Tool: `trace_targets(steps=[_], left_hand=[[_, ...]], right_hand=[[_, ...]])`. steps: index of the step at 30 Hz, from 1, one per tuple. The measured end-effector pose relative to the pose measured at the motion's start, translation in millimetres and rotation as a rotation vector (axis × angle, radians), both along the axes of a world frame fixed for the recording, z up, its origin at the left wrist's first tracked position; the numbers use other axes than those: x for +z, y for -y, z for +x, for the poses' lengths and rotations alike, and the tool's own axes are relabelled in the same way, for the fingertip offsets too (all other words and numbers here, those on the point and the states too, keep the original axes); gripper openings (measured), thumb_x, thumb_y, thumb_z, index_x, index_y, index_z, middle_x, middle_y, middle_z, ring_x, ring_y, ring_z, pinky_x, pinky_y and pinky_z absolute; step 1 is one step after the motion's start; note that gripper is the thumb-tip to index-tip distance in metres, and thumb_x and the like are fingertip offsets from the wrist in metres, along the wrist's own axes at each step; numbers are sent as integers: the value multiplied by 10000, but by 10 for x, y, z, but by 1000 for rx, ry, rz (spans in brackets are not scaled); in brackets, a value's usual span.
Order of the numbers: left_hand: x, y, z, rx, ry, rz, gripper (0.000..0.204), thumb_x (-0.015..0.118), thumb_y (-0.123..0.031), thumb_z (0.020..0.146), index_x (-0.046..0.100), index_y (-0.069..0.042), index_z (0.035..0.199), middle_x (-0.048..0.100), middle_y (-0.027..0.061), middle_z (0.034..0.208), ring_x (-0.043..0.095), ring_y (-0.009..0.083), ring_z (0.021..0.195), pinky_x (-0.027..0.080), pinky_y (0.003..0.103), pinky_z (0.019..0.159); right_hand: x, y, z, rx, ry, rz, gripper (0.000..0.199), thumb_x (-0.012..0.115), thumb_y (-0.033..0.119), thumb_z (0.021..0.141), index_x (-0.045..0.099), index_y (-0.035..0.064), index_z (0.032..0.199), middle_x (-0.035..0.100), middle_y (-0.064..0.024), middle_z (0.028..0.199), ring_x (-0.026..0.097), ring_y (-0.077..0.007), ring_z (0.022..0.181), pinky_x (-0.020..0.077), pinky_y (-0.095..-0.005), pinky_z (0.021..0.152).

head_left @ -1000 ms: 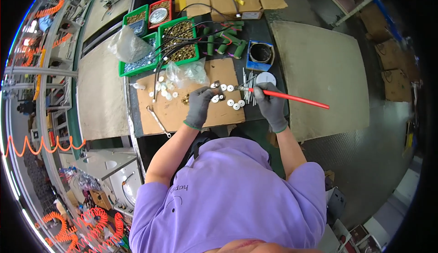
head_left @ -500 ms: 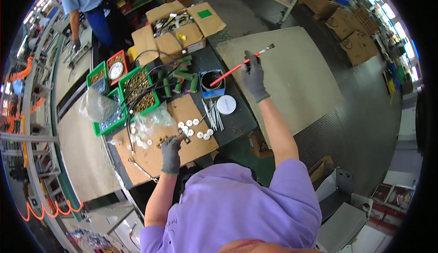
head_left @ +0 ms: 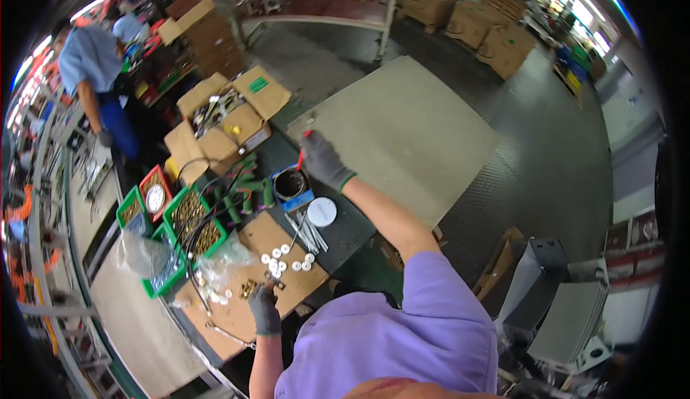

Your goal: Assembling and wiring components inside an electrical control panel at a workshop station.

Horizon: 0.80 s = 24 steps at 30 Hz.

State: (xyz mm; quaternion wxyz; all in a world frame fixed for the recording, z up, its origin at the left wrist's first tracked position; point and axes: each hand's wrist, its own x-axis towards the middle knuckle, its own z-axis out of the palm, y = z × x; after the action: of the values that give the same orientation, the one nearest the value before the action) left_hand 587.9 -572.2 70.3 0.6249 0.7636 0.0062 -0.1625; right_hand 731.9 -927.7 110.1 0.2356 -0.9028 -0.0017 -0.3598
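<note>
Compared with half a second ago, the view has swung: the counter (head_left: 350, 235) now sits lower left, and more of the floor (head_left: 553, 162) shows at right. The right hand (head_left: 325, 162) was beside the tin (head_left: 290, 182), the brush (head_left: 300, 160) slanting in full view; now the hand is just beyond the tin, and we see only parts of the red handle and a blurred tip above the fingers. The left hand (head_left: 264, 311) has stayed by the discs (head_left: 275, 263).

Hands: both gloved in grey knit. The right is clenched round the brush, above the near-left corner of the pale board (head_left: 402, 140). The left grasps a small dark piece (head_left: 277, 282) at its fingertips; contact is partly hidden.

Materials: we note round white discs with centre holes, slim metal rods (head_left: 307, 235), a flat white lid (head_left: 321, 212), yellowish metal fittings (head_left: 249, 288) in a loose heap, crinkled clear plastic (head_left: 228, 254) and a metal wrench (head_left: 231, 335). The tin is dark inside and sits in a blue carton (head_left: 298, 200).

Edges: the fittings and discs lie on a cardboard sheet (head_left: 293, 285), whose near edge runs close to the left hand. Green bins (head_left: 167, 285) bound the far left. The widest room for moving is over the board, to the right.
</note>
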Motion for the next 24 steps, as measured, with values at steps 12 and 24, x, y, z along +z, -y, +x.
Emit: trace_targets(steps=[12, 24], left_hand=[[42, 47, -262, 314, -353, -238, 222, 569, -141, 840, 531, -70, 633, 341, -46, 543, 292, 56, 449, 244, 213, 421], [14, -533, -972, 520, -314, -338, 184, 563, -166, 868, 547, -81, 706, 396, -52, 568, 335, 38, 451, 269, 184, 411]], right_hand=[[-258, -178, 179, 73, -404, 9, 285, 531, 103, 779, 622, 131, 1048, 535, -170, 941, 571, -333, 814, 469, -420, 729], [-97, -935, -1092, 217, -311, 142, 188, 563, 145, 779, 606, 101, 956, 544, -141, 958, 573, -315, 854, 479, -415, 721]])
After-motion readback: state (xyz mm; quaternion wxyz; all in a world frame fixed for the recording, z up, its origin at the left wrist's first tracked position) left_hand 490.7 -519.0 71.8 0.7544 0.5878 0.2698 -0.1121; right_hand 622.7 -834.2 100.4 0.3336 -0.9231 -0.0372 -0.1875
